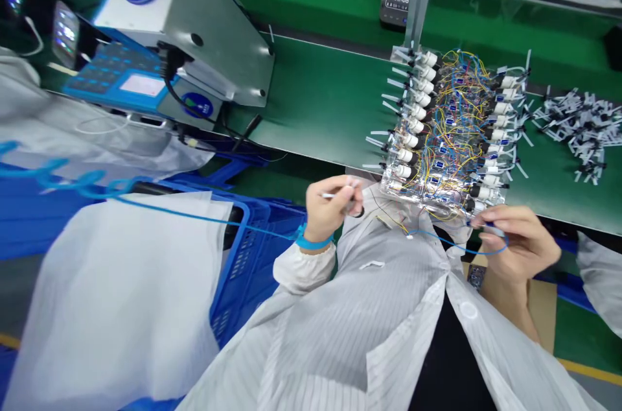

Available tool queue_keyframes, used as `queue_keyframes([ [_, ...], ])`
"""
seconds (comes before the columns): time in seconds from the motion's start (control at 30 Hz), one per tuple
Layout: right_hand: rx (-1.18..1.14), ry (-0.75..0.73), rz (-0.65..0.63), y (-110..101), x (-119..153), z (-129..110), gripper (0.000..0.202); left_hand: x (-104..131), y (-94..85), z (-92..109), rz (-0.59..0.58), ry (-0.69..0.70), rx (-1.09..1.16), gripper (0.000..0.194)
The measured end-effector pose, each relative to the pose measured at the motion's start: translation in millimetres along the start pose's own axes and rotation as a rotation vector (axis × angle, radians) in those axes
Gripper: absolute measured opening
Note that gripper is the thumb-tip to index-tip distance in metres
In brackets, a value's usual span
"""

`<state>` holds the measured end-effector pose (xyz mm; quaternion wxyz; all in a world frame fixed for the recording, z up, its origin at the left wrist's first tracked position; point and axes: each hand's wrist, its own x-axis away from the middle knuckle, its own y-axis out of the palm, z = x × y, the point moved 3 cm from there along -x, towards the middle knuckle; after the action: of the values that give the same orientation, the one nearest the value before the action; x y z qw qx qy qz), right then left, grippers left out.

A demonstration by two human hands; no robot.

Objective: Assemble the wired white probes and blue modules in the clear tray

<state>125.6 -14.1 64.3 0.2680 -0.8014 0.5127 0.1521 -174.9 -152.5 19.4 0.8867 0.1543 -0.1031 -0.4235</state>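
At the right fingertips, in front of the torso: one thin blue wire (486,253), looped, running to a small white connector (409,236) over the pale striped coat (389,307). Right hand (518,242): thumb and fingers pinching a small blue-and-pale part (494,231); exact form unclear. Left hand (335,203): fingers curled round a slim white stick (328,196); a dark rounded piece below them, too blurred to name.

Handling, as judged: pinch the part by its body, leave the wire slack, and keep its loop clear of neighbouring leads.

Adjacent, reaching past the bench's near edge: one clear plastic tray-like holder (427,207), bearing two rows of white-and-black cylinders (416,111), with tangled yellow, blue and red wires between.

Farther right, on the green bench top (321,100): one loose heap of white-and-black strips (583,129).

Beside the left arm: one blue slotted plastic crate (243,262), white sheeting (131,301) over it; contents hidden.
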Motion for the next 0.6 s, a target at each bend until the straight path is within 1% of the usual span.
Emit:
queue_keyframes([
  [0.1,-0.145,0.086,-0.143,37,-8,-10,0.005,5,24.6,-13,-0.110,-0.019,-0.122,0.030],
  [0.17,-0.203,0.173,-0.245,62,-13,-13,0.005,7,36.6,-15,-0.171,0.028,-0.186,0.026],
  [0.23,-0.272,0.252,-0.277,79,-17,-12,0.011,9,43.3,-12,-0.221,0.118,-0.257,0.021],
  [0.3,-0.339,0.323,-0.263,89,-19,-9,0.018,10,45.5,-9,-0.255,0.207,-0.330,0.016],
  [0.4,-0.429,0.405,-0.251,95,-18,-4,0.024,10,44.7,-6,-0.272,0.298,-0.386,0.011],
  [0.53,-0.471,0.446,-0.253,100,-16,-1,0.028,11,46.6,-5,-0.288,0.400,-0.378,0.005],
  [0.6,-0.501,0.440,-0.236,102,-15,-1,0.024,11,48.8,-4,-0.297,0.453,-0.364,0.003],
])
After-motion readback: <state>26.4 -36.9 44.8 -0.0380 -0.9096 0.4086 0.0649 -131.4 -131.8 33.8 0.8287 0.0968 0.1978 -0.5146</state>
